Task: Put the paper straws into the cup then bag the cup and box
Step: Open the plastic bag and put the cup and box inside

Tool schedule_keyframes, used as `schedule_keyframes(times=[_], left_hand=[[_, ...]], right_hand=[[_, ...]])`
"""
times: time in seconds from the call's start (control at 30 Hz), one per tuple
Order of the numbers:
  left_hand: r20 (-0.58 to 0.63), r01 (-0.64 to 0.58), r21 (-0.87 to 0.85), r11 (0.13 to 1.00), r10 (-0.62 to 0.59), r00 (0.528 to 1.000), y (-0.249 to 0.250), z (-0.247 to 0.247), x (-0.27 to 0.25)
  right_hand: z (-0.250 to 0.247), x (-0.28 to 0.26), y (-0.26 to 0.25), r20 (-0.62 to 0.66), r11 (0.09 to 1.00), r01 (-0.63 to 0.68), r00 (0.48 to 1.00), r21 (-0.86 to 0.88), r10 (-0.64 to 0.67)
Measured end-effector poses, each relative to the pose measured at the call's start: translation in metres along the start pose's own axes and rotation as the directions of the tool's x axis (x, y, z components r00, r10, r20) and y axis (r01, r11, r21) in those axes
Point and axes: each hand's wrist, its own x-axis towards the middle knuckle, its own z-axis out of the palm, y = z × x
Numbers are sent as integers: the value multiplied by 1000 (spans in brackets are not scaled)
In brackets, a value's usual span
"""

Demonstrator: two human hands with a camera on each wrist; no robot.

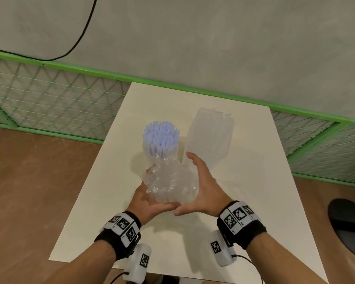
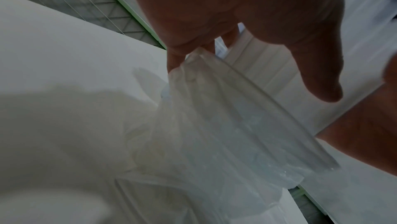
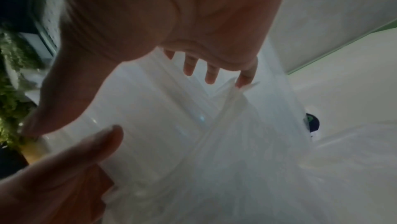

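Observation:
A clear cup (image 1: 147, 153) packed with blue-and-white paper straws (image 1: 161, 138) stands upright mid-table. Right of it stands a clear plastic box (image 1: 210, 136). In front of both, a crumpled clear plastic bag (image 1: 170, 184) is held up between my hands. My left hand (image 1: 150, 198) grips the bag from below and the left; in the left wrist view its fingers (image 2: 178, 58) pinch the bag's (image 2: 225, 125) gathered top. My right hand (image 1: 201, 181) lies against the bag's right side with straight fingers. In the right wrist view its fingertips (image 3: 211, 75) touch the bag's (image 3: 236, 142) edge.
The white table (image 1: 244, 191) stands on a brown floor. A green wire fence (image 1: 49, 99) runs behind it along a grey wall, with a black cable (image 1: 80, 37) hanging down. A black round object (image 1: 348, 222) lies on the floor at the right.

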Motion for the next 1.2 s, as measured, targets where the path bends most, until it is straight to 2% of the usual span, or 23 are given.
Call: schedule_keyframes(times=[0.17, 0.3, 0.43, 0.63, 0.73, 0.93, 1.2], left_hand=[[-45, 1, -12, 1000, -2, 999, 0, 3, 0], [-72, -6, -30, 1000, 4, 997, 0, 4, 0], [-78, -17, -43, 999, 13, 997, 0, 9, 1], [-73, -20, -51, 998, 16, 997, 5, 13, -3], [-75, -19, -25, 1000, 17, 997, 5, 12, -4], [-97, -2, 22, 1000, 4, 995, 7, 11, -5], [-126, 25, 25, 999, -22, 992, 9, 13, -6]], right_hand=[[-11, -24, 4, -168, 998, 55, 984, 3, -54], [2, -36, 3, -282, 988, 134, 948, -77, -150], [23, -35, 4, -342, 960, 204, 903, -193, -261], [30, -28, 3, -437, 980, 163, 877, -119, -199], [31, -24, 3, -442, 977, 175, 872, -122, -212], [34, -16, 6, -513, 967, 197, 820, -160, -252], [38, -12, 7, -486, 984, 107, 859, -139, -162]])
